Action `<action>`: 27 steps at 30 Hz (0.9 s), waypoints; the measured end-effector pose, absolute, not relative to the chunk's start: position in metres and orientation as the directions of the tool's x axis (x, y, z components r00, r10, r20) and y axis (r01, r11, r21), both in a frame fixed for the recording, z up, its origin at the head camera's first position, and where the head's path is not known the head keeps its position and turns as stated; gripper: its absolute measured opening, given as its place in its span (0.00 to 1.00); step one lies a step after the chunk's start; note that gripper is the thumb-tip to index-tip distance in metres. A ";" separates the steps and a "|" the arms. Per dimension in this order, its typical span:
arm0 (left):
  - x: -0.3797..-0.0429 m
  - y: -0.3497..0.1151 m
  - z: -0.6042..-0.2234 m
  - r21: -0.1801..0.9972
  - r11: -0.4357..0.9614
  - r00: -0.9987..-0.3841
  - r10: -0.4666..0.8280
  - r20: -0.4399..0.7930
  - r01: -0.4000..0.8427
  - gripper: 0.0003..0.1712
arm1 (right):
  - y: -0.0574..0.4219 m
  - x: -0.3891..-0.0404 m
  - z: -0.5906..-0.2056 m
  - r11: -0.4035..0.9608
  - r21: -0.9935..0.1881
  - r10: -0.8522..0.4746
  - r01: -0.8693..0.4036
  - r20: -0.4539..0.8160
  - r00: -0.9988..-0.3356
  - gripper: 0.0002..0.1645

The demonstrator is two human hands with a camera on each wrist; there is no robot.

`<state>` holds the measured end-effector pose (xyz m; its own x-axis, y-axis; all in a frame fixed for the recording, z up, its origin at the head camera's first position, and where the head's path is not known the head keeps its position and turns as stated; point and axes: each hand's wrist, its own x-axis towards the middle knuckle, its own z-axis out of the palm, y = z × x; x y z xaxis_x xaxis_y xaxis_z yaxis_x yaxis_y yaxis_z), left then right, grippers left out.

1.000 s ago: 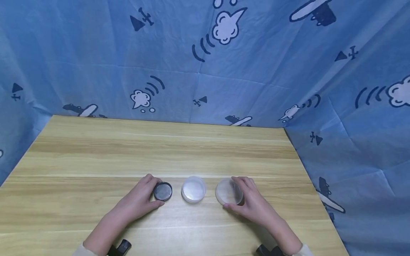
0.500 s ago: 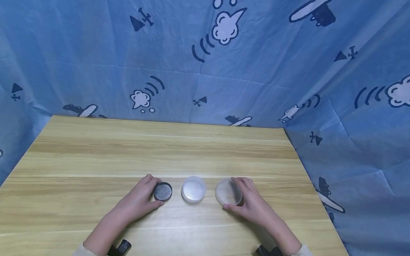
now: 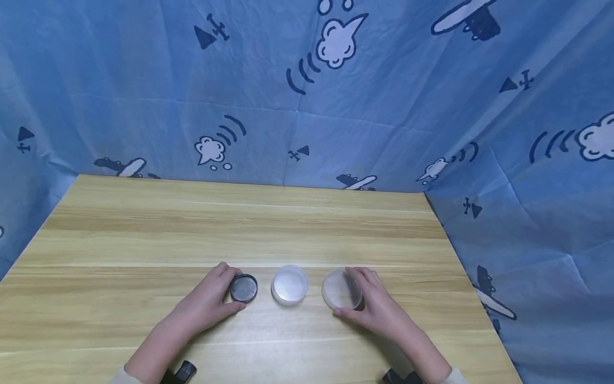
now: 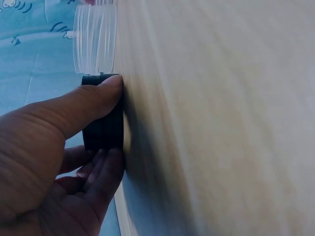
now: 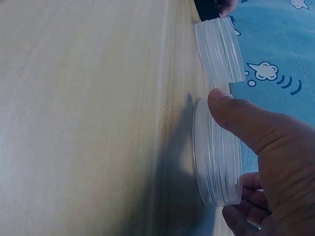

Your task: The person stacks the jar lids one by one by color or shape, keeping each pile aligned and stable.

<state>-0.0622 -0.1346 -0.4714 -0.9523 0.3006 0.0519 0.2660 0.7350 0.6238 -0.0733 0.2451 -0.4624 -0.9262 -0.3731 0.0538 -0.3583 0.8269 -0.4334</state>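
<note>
Three low round containers stand in a row on the wooden table (image 3: 268, 229). My left hand (image 3: 209, 298) holds the smallest, a black round container (image 3: 244, 288), its thumb on the near side and its fingers on the far side. In the left wrist view, the black container (image 4: 104, 125) sits against the tabletop. In the middle is a clear plastic container (image 3: 290, 285), apart from both hands. My right hand (image 3: 379, 301) grips the widest one, a clear plastic container (image 3: 338, 288), between thumb and fingers. Ridged walls of that wide container (image 5: 216, 157) show in the right wrist view.
A blue patterned cloth (image 3: 268, 122) hangs behind the table and along its right side. Black wrist straps (image 3: 184, 370) show by both forearms at the front.
</note>
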 end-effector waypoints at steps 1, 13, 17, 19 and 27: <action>-0.062 -0.135 -0.471 0.625 0.735 -0.953 0.299 0.052 0.265 0.30 | 0.245 -0.073 -0.463 0.827 -0.436 -0.373 -0.357 0.052 -0.927 0.55; -0.061 -0.136 -0.472 0.627 0.736 -0.955 0.292 0.046 0.256 0.31 | 0.243 -0.071 -0.465 0.822 -0.458 -0.367 -0.340 0.032 -0.930 0.56; -0.061 -0.135 -0.473 0.627 0.735 -0.955 0.293 0.050 0.258 0.31 | 0.243 -0.071 -0.467 0.821 -0.458 -0.365 -0.340 0.038 -0.930 0.56; -0.062 -0.135 -0.473 0.627 0.735 -0.955 0.294 0.050 0.259 0.30 | 0.243 -0.070 -0.467 0.822 -0.455 -0.365 -0.344 0.045 -0.930 0.57; -0.060 -0.137 -0.472 0.611 0.754 -0.960 0.278 0.034 0.240 0.30 | 0.241 -0.070 -0.466 0.808 -0.468 -0.372 -0.357 0.065 -0.926 0.62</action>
<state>-0.0605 -0.1372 -0.4717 -0.9599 0.2782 0.0337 0.2401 0.7543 0.6110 -0.0702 0.2407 -0.4659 -0.9262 -0.3716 0.0645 -0.3569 0.8084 -0.4680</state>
